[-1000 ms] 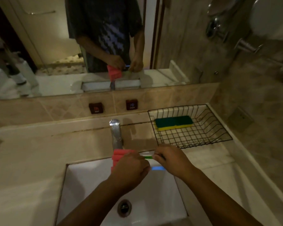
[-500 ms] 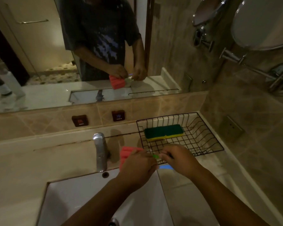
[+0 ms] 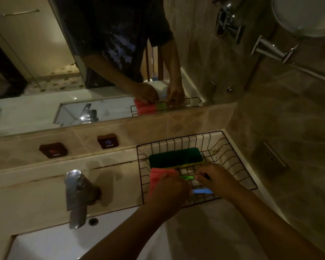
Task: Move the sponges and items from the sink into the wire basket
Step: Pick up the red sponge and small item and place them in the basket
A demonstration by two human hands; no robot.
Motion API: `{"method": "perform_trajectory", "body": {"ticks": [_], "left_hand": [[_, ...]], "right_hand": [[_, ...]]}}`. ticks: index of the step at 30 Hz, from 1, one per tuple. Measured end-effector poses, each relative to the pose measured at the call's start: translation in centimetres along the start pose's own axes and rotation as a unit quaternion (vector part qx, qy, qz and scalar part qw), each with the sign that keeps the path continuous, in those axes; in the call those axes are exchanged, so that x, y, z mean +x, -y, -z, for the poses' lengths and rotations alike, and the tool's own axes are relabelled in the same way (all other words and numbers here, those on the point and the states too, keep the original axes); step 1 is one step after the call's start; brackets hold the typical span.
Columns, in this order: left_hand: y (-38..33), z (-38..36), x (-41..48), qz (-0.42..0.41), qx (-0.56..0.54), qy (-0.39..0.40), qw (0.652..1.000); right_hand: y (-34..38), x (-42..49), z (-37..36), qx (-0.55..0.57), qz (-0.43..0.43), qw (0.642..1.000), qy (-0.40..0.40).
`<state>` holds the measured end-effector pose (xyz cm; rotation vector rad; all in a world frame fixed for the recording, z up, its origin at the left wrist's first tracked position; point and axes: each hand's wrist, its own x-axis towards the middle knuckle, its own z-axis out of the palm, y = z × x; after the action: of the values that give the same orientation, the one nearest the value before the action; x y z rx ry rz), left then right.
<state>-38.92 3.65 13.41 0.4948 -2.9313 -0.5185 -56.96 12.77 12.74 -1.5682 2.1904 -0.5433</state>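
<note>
A black wire basket (image 3: 238,152) stands on the counter at the right, against the wall. A green and yellow sponge (image 3: 174,156) lies inside it at the back. My left hand (image 3: 169,192) grips a pink sponge (image 3: 159,177) over the basket's left front part. My right hand (image 3: 216,180) is closed on thin items: a green stick (image 3: 187,177) pokes out to its left, and a blue piece (image 3: 202,191) shows beneath it. Both hands are over the basket. The white sink (image 3: 51,244) is at the lower left.
A chrome tap (image 3: 76,194) rises behind the sink. Two dark hot and cold buttons (image 3: 108,141) sit on the tiled ledge under the mirror. A tiled wall with a chrome mirror arm (image 3: 270,48) closes off the right side.
Both hands have travelled from above the sink rightwards to over the basket, carrying the pink sponge and the thin items. The view has shifted right with them.
</note>
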Motion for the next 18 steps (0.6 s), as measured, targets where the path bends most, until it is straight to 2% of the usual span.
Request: {"method": "perform_trajectory", "body": {"ticks": [9,13,18], "left_hand": [[1.9,-4.1,2.9,-0.010,0.055,0.061,0.997],[2.6,-4.7,3.4,0.045,0.004,0.084,0.995],[3.0,-5.7,3.9,0.098,-0.025,0.149,0.984]], "right_hand": [[-4.2,3.8,-1.6,-0.045,-0.007,0.998,0.044],[-5.1,5.2,-3.0,-0.022,-0.008,0.995,0.093],[-5.7,6.7,-4.2,-0.006,-0.013,0.991,0.136]]}}
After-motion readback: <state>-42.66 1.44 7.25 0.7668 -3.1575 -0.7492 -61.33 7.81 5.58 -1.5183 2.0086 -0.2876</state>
